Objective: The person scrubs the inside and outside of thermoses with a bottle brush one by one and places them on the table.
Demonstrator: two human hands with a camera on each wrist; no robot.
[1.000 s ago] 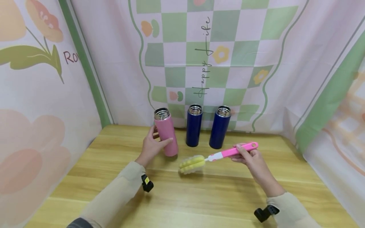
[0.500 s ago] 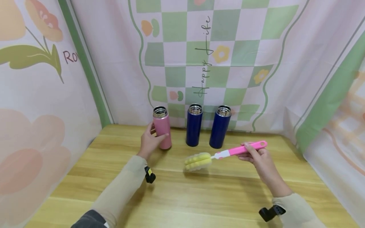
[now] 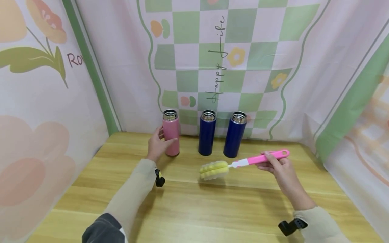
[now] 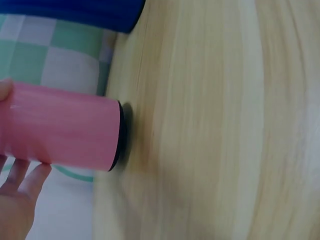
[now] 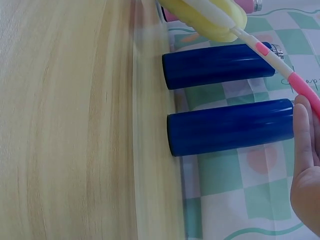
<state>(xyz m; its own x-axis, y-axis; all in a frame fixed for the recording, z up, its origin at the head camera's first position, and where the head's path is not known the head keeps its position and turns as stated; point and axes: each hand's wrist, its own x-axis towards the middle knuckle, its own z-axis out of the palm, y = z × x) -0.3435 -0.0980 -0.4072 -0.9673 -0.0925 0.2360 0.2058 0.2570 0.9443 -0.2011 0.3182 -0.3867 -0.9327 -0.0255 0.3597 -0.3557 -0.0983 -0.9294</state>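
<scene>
My left hand [image 3: 157, 145] grips the pink bottle [image 3: 171, 136] round its side, at the left of the row. The bottle is upright and lidless, with a bare metal neck. Its dark base [image 4: 119, 136] is at the tabletop with a shadow beside it; whether it touches is hard to tell. My right hand [image 3: 282, 172] holds a bottle brush [image 3: 267, 157] by its pink handle. The brush's yellow sponge head [image 3: 214, 170] points left, above the table and in front of the bottles.
Two dark blue lidless bottles stand upright at the back: one in the middle [image 3: 207, 136], another to its right [image 3: 234, 138]. Behind the wooden table [image 3: 194, 209] hangs a green and white checked cloth [image 3: 209, 57]. Printed cloth covers both sides too.
My left hand has moved the pink bottle back and slightly left, and its tilt has straightened into line with the blue bottles. My right hand has shifted right with the bottle brush.
</scene>
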